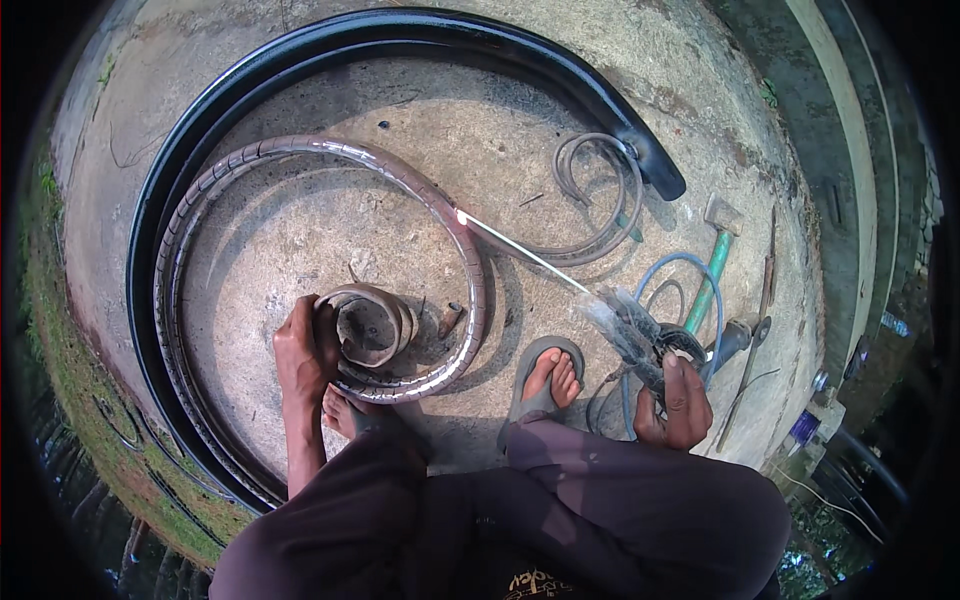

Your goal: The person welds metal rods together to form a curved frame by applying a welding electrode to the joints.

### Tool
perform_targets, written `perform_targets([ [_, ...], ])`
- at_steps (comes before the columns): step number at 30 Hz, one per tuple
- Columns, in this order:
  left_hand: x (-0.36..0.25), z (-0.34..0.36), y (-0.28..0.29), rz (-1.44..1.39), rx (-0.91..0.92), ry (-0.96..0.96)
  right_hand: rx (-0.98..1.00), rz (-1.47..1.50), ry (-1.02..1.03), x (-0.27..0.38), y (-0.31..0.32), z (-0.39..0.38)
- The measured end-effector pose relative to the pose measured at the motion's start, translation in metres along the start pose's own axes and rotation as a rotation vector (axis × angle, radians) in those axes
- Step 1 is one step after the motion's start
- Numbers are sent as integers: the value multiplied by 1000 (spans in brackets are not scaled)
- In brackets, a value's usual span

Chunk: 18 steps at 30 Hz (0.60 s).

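My left hand (308, 345) is closed on the left edge of a tan, rolled-up strip (390, 310), thumb and fingers at its rim. My right hand (677, 408) grips a dark, blurred tool, apparently an electrode holder (648, 352). From that tool a thin white rod (530, 254), like a welding electrode, reaches up and left. Its bright tip meets the right side of a large brown notched hoop (475, 290), which lies on the concrete around the rolled strip. What the right fingers cover is hidden.
A long black curved strip (400, 22) arcs around the hoop. A grey cable coil (600, 245) lies to the right, with a green-handled hammer (710, 280), a blue cable (680, 258) and a thin metal bar (745, 385). A short rusty tube (450, 320) lies inside the hoop.
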<state>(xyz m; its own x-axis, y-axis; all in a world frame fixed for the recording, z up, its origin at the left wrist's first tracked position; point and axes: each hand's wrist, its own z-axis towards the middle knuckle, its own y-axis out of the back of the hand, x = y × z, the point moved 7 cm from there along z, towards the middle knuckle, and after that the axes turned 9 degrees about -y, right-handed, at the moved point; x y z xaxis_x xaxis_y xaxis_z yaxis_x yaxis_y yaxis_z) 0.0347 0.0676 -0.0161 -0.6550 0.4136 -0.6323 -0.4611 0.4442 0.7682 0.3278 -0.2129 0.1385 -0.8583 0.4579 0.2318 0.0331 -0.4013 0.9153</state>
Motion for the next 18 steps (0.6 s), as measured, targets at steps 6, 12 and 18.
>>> perform_targets([
  [6, -1, 0, 1, -8, -5, 1, 9, -9, 11, -2, -1, -4],
  [12, -1, 0, 1, 12, -3, -8, 31, -4, -11, 0, 1, -1],
  [18, -1, 0, 1, -2, -10, -18, -50, 23, -15, -5, 1, -8],
])
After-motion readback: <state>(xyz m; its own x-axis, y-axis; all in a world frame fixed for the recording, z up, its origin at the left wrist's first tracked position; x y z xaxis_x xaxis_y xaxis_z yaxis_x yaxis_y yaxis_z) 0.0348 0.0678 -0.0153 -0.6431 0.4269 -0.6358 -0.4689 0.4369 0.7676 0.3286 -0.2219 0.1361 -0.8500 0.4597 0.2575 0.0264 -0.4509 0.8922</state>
